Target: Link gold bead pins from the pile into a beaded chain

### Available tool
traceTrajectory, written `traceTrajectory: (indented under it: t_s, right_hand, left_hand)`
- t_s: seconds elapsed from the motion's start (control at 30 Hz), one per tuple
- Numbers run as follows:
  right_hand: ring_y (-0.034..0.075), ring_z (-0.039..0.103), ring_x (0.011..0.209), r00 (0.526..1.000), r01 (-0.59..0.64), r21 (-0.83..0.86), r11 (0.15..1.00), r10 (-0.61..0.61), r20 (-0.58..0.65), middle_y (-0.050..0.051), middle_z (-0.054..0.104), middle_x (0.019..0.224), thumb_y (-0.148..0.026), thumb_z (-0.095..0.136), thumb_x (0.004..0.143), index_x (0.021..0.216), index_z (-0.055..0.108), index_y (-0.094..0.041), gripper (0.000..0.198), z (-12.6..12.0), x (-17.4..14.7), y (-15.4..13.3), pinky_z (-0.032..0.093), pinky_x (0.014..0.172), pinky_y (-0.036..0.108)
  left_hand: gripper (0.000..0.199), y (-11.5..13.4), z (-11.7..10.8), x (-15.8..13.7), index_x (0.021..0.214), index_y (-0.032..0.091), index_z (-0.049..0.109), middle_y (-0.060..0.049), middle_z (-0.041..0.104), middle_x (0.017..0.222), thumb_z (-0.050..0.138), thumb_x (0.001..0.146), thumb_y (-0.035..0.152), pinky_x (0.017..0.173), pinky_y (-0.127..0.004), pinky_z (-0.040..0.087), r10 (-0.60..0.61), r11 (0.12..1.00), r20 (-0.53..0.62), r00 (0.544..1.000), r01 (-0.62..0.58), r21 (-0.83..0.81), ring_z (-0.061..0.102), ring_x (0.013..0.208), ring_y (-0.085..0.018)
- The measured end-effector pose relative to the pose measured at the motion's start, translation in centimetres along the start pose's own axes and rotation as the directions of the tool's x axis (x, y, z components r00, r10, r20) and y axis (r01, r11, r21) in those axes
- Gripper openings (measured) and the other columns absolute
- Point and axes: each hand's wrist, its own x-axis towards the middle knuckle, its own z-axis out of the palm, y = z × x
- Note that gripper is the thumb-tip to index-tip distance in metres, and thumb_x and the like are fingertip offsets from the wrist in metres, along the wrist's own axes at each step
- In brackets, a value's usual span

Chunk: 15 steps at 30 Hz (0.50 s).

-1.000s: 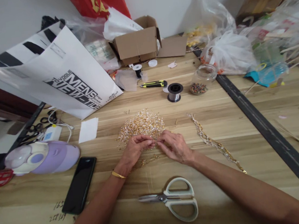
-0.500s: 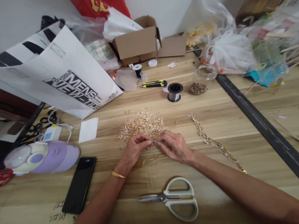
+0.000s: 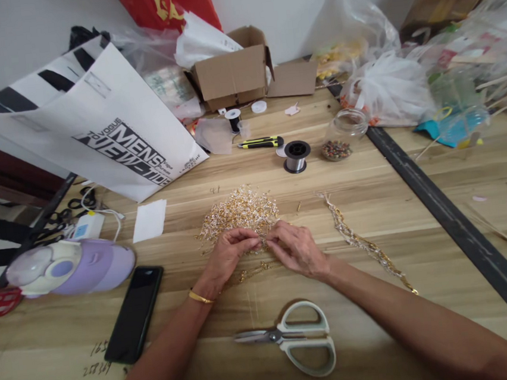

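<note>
Fingers (image 3: 252, 242), left hand (image 3: 227, 253) and right hand (image 3: 298, 249): pinching perhaps beadwork (image 3: 262, 241) | bag (image 3: 107, 114): "MENS" | table (image 3: 35, 348): "258369"

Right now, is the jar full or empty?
Neither: the jar is partly filled. Small multicoloured pieces cover its bottom; above them it looks clear.

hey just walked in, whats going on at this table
Someone's left hand and right hand are close together at the near edge of a heap of small gold and pale pieces; anything between their fingers is too small to tell. The scissors lie nearer the person, and a gold and pale strand lies off to the right.
</note>
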Motion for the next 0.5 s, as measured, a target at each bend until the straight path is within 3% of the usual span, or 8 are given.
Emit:
traceTrajectory:
  t_s: [0.5]
  right_hand:
    - [0.014,0.057,0.073,1.0,-0.002,0.0,1.0,0.002,-0.003,0.004,0.06,0.081,-0.017,0.049,0.092,0.094,0.053,-0.02,0.005,0.09,-0.08,0.09,0.046,0.063,0.024]
  left_hand:
    - [0.023,-0.34,-0.31,0.26,0.069,0.012,0.072,-0.003,0.071,0.063,0.085,0.054,0.022,0.066,-0.025,0.051,-0.041,0.997,0.001,0.999,0.041,-0.069,0.064,0.059,-0.012]
